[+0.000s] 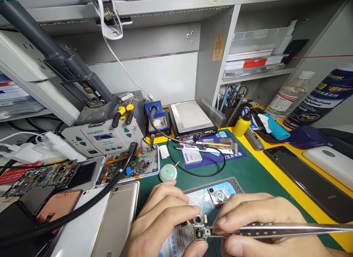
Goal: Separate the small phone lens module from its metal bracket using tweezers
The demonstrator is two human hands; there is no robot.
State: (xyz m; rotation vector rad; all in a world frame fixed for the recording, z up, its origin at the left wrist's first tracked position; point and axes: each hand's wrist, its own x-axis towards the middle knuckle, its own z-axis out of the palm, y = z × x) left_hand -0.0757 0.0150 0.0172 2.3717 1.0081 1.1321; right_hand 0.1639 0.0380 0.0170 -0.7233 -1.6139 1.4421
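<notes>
Pinching, the hands (162, 213) (259, 211) hold a silver camera module (198, 226) with 2 dark lenses (199, 233) (left) and tweezers (275, 230) (right).

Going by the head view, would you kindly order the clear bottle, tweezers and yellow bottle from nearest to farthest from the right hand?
1. Tweezers, held in the right hand.
2. Yellow bottle, beyond the hand.
3. Clear bottle, farther back and rightward.

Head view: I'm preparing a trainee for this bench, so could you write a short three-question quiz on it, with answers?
1. Which hand holds the tweezers?
2. True or false: the left hand holds nothing.
3. The scissors stand in: A) a cardboard box; B) the black mesh holder; C) a glass jar.

Key: 1. The right hand. 2. False; it holds a small two-lens module. 3. B.
</notes>
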